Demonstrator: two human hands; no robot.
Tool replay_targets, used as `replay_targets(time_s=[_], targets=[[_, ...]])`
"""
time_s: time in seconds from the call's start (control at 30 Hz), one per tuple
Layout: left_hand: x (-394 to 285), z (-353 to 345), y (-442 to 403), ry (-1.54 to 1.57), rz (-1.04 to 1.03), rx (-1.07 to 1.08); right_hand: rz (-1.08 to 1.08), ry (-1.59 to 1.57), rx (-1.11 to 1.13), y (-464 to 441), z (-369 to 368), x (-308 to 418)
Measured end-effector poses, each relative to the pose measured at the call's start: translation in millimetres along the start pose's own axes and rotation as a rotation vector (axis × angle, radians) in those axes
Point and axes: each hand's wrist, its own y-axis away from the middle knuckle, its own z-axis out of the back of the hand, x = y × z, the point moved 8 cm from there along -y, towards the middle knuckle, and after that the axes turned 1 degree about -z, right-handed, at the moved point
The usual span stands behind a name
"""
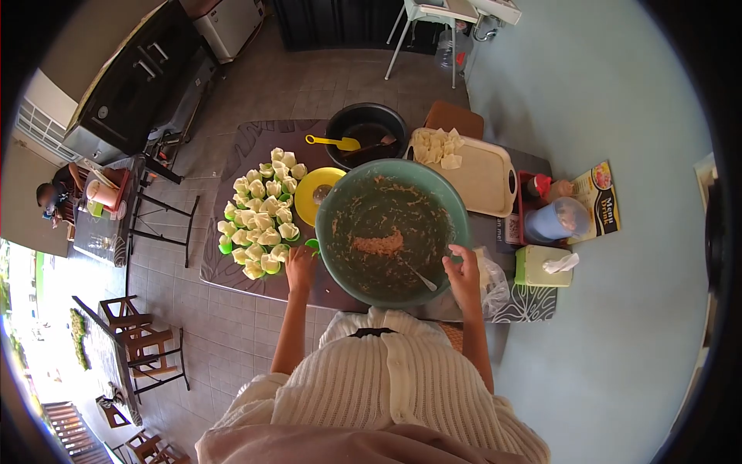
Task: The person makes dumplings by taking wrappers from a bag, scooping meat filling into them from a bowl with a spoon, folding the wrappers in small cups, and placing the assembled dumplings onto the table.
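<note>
My left hand is at the table's front, its fingers closed at a small green cup between the dumplings and the basin. Beside it are rows of pale wrapped dumplings, several in green cups. A large green basin stands before me, with pinkish minced filling heaped inside and smeared on its walls. A metal spoon leans in the basin. My right hand is by the basin's right rim, thumb and fingers apart, with nothing visible between them.
Behind the basin are a black tub with a yellow spatula and a yellow plate. Wrappers lie on a cream tray. At right are a plastic bag, a tissue box and a menu. A person sits far left.
</note>
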Motion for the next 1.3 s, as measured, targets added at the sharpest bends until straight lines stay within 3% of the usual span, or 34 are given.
replay_targets(time_s=[0.13, 0.27, 0.33, 0.5, 0.67, 0.77, 0.83, 0.87, 0.97, 1.0, 1.03, 1.07, 1.13, 1.2, 1.23, 1.27, 1.3], targets=[[7.7, -17.6, -9.3, -0.179, -0.026, 0.111, 0.075, 0.026, -0.063, 2.3, 13.6, -8.8], [7.8, -12.4, -13.4, -0.219, -0.095, 0.029, -0.001, -0.038, -0.065, 5.3, 18.1, -24.1], [10.6, -3.5, -11.9, -0.158, -0.100, -0.092, -0.005, -0.029, -0.058, 4.9, 16.7, -23.7], [31.5, -11.4, -4.9, -0.010, 0.020, -0.023, 0.068, 0.040, -0.066, 2.3, 10.4, -4.3], [27.1, -3.1, -2.9, 0.131, 0.048, -0.028, 0.050, 0.013, -0.023, -1.0, 4.2, 3.8], [23.7, 11.0, -5.4, 0.219, 0.191, 0.022, -0.023, -0.055, -0.064, -2.8, 17.7, -6.8], [2.0, 50.5, -7.3, 0.203, 0.089, -0.234, -0.039, -0.054, -0.169, -3.5, 40.4, -23.1], [-2.8, 55.9, -8.8, 0.206, 0.083, -0.228, -0.056, -0.049, -0.272, -1.7, 59.0, -35.8], [-19.4, 90.7, -6.9, 0.079, 0.026, -0.531, -0.162, -0.042, -0.425, 8.1, 113.8, -90.7], [-21.2, 88.4, -11.2, 0.084, 0.019, -0.523, -0.143, 0.270, -0.405, 13.8, 131.4, -100.0], [-9.3, 81.6, -16.1, 0.345, 0.129, -0.486, -0.122, 0.579, -0.373, 19.8, 141.3, -106.0], [1.0, 73.3, -20.1, 0.601, 0.242, -0.442, -0.128, 0.579, -0.375, 27.5, 146.8, -112.9], [-2.2, 66.3, -30.2, 0.787, 0.259, -0.356, -0.593, 0.949, -0.035, 50.2, 148.7, -162.9], [-12.8, 52.6, -39.5, 1.280, 0.305, -0.226, -0.615, 0.893, 0.010, 67.8, 143.6, -251.7], [-21.7, 54.5, -43.1, 1.346, 0.327, -0.191, -0.628, 0.835, 0.062, 73.6, 137.5, -282.9], [-31.5, 59.0, -46.5, 1.347, 0.325, -0.183, -0.635, 0.834, 0.059, 73.6, 131.5, -270.5], [-41.7, 61.9, -49.1, 1.460, 0.332, -0.190, -0.598, 0.494, 0.059, 70.4, 111.1, -258.2]])
